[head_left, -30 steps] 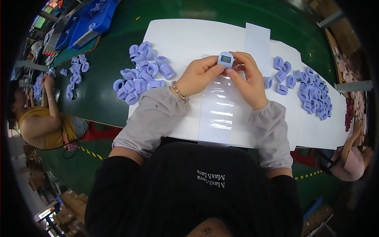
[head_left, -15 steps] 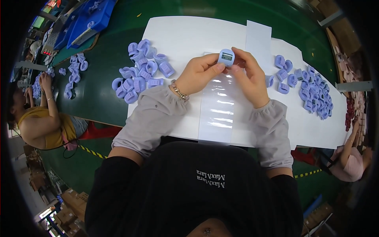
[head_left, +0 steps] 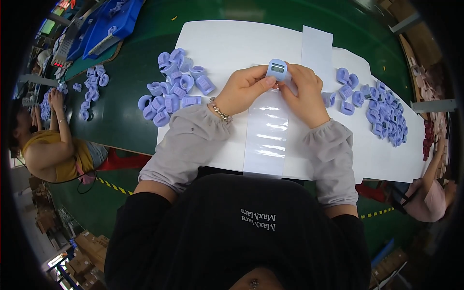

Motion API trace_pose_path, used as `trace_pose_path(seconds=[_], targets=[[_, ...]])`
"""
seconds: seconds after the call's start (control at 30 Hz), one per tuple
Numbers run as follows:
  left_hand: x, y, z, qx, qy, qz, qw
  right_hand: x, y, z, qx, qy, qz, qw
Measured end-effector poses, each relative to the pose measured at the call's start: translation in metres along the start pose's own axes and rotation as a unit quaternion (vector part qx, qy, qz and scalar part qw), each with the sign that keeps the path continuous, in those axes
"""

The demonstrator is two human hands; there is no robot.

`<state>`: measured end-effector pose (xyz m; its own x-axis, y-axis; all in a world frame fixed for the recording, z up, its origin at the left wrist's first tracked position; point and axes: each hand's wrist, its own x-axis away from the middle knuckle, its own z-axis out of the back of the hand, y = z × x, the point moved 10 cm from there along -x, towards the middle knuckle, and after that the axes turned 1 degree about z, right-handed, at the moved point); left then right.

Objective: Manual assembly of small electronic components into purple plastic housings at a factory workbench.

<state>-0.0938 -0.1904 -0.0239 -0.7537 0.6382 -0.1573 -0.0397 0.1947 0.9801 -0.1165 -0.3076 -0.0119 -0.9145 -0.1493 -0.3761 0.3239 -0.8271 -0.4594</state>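
Note:
My left hand (head_left: 246,88) pinches a light-purple ring-shaped device (head_left: 277,69) with a small grey display, between thumb and bent fingers. The display faces up toward me. My right hand (head_left: 303,92) is closed at the device's right side, its fingers curled and its thumb near the lower edge. What lies between those right fingertips is too small to make out. Below both hands lies a pale strip (head_left: 265,162) carrying rows of shiny clear film. A heap of purple band pieces (head_left: 172,104) sits left of my left hand.
More purple devices, some with displays, form a pile (head_left: 386,116) at the right on white paper (head_left: 232,41). A white sheet (head_left: 317,46) lies at the back. Blue trays (head_left: 113,24) stand far left. A co-worker (head_left: 53,150) sits left; another person (head_left: 430,193) is at the right.
My right hand's fingers have curled in and shifted slightly left and down beside the device. My left hand keeps its hold, almost in place.

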Motion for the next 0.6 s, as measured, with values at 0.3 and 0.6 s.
trace_pose_path(seconds=[0.3,0.6], targets=[[-0.005,0.012,0.044,-0.148,0.169,-0.056,0.973,-0.005,0.004,0.006,-0.18,-0.006,-0.051,0.982],[-0.005,-0.011,0.033,-0.076,0.148,0.007,0.986,-0.003,0.004,0.012,-0.254,0.032,-0.065,0.965]])
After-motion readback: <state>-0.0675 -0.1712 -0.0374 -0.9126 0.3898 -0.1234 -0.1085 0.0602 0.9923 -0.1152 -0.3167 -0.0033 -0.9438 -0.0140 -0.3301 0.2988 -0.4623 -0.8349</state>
